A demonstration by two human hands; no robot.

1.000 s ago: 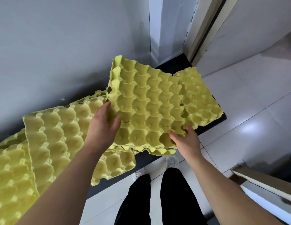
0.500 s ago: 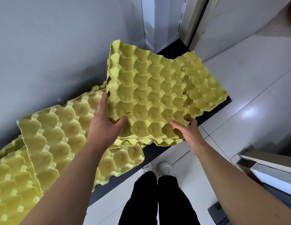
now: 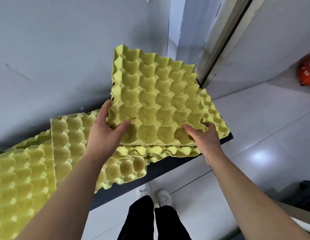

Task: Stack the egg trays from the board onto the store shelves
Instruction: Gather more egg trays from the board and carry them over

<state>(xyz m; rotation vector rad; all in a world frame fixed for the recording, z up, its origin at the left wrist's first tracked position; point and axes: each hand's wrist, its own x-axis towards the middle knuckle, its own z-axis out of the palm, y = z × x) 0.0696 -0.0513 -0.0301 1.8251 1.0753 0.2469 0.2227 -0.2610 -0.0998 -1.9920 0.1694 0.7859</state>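
Along the grey wall [image 3: 64, 49] runs a low black board [image 3: 168, 168], and much of it is covered by yellow-green egg trays [image 3: 26, 170] lying overlapped toward the left. At the board's right end the person holds a thin stack of trays [image 3: 156, 101] by its near edge. Its far edge is tipped up toward the wall, over a lower tray [image 3: 218, 118] that lies on the board; whether the two touch I cannot tell.

Moulded pulp like this looks light and fairly stiff but crumbly (small tears show along the left rim). I'd judge the two near corners the right place to hold it, with fingers underneath for support rather than a pinch on the rim alone.

The left hand [image 3: 105, 130] grips the near-left corner, thumb pressed into a cup on top and fingers along the left edge. The right hand [image 3: 204, 137] grips the near-right corner, thumb on top and fingers curled round the edge.
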